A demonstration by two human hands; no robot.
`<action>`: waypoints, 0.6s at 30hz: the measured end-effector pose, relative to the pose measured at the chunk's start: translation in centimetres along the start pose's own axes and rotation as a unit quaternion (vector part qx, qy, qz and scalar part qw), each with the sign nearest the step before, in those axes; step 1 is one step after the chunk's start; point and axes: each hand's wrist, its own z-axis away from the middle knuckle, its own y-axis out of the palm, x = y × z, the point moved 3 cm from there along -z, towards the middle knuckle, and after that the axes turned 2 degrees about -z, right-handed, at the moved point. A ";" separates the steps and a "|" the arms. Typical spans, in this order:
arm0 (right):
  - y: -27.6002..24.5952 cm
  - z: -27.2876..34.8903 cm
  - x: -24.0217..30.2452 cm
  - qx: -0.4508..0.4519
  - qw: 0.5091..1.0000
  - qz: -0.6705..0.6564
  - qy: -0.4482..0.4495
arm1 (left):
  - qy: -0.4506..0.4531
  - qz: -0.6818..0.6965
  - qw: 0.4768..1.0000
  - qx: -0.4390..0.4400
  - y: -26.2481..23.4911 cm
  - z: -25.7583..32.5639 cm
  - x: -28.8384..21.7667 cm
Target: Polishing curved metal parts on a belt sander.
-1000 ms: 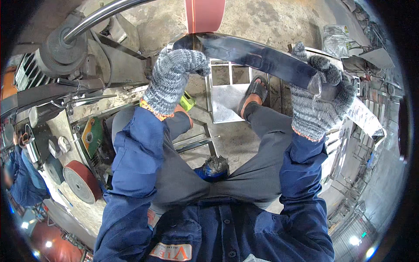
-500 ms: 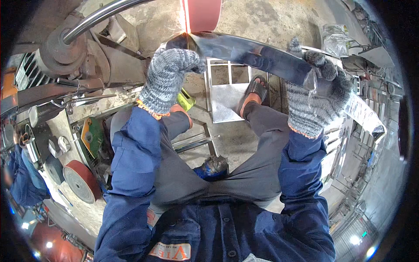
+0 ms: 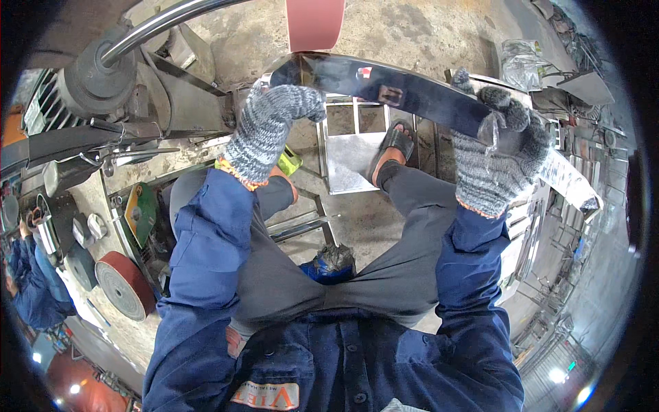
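Observation:
A long, polished metal bar (image 3: 405, 96) with mirror-like faces stretches between my two gloved hands. My left hand (image 3: 271, 123), in a grey knitted glove, is closed on its left end. Toward the other end, my right hand (image 3: 498, 154) wraps around the bar, with a scrap of clear film by the fingers. Past that hand, the bar continues in a whitish film-covered length (image 3: 573, 180). Just beyond the bar's left part hangs a reddish abrasive belt (image 3: 316, 26); no sparks show, and whether they touch is unclear.
A curved steel tube (image 3: 165, 26) and a round machine housing (image 3: 99, 82) stand at the upper left. Between my feet lies a metal frame (image 3: 353, 165). A red-rimmed abrasive wheel (image 3: 123, 285) is at the left, near another person's blue sleeve (image 3: 38, 281).
Sparks flew where the bar met the belt; now they are gone. The bar's left end has shifted slightly left and turned, with my left hand moving along. Both hands keep their hold.

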 end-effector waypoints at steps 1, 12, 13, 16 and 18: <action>-0.3 -0.1 0.1 0.000 1.000 0.001 0.000 | -0.025 0.104 0.994 -0.002 0.2 -0.3 -0.2; 1.9 -0.2 -1.3 0.031 0.999 0.019 -0.021 | 0.057 0.235 0.970 0.001 -0.6 -0.4 0.6; 1.6 -0.3 -1.2 0.030 0.999 0.020 -0.023 | 0.038 0.207 0.978 -0.006 -0.6 -0.3 0.3; 1.3 -0.4 -1.4 0.062 0.998 0.002 -0.012 | -0.005 0.229 0.973 -0.027 -0.4 -0.3 -0.6; 1.3 -0.3 -2.0 0.035 0.999 -0.015 -0.015 | -0.002 0.181 0.983 -0.023 -1.0 -0.1 -0.4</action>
